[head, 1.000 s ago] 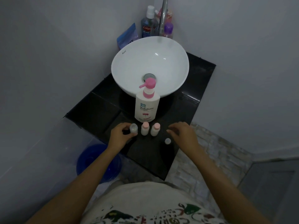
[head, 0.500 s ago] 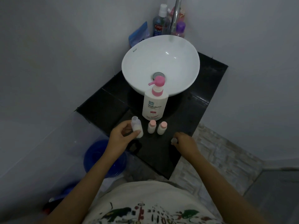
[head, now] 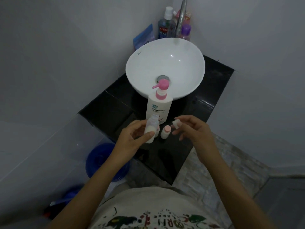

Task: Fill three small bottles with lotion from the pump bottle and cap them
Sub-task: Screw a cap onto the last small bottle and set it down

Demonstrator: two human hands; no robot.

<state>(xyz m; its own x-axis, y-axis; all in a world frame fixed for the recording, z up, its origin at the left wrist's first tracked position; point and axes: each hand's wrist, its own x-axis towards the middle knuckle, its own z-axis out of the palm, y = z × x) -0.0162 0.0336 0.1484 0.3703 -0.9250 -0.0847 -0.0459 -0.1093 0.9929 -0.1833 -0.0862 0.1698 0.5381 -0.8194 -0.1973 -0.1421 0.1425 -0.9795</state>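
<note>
My left hand (head: pixel 132 138) grips an uncapped small bottle (head: pixel 151 128), partly full of white lotion, lifted above the black counter (head: pixel 105 106). My right hand (head: pixel 194 131) pinches a small white cap (head: pixel 176 123) in its fingertips, a short way right of the bottle's mouth. Two small capped bottles with pink caps stand on the counter: one (head: pixel 165 132) between my hands, the other (head: pixel 158 129) mostly hidden behind the held bottle. The white pump bottle (head: pixel 159 107) with a pink pump stands just behind them, its spout pointing left.
A white basin (head: pixel 165 63) sits on the counter behind the pump bottle, under a chrome tap (head: pixel 180 17). Mouthwash and other toiletries (head: pixel 166 25) crowd the far corner. A blue bucket (head: pixel 102 161) stands on the floor at lower left. Walls close in on both sides.
My left hand has lifted the uncapped bottle off the counter. My right hand picked the cap up from the counter and raised it toward the bottle.
</note>
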